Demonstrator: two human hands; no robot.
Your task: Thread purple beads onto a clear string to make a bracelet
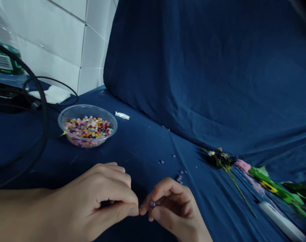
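Note:
My right hand (176,208) pinches a small dark purple bead (152,203) between thumb and fingers. Close beside it, my left hand (107,195) is closed, thumb pressed to forefinger; what it grips, if anything, is too small or hidden to make out. The two sets of fingertips almost meet. Beyond my right hand, several loose purple beads (179,178) lie on the dark blue cloth (142,148). A clear plastic bowl (64,131) full of pink, yellow, white and dark red beads stands past my left hand.
Black cables (44,111) loop at the left, near a plastic bottle (6,60) and white tissue (53,94). A white scrap (122,115) lies right of the bowl. Artificial flowers (223,161) and a white bar-shaped object (281,218) are at the right. Blue fabric (205,67) rises behind.

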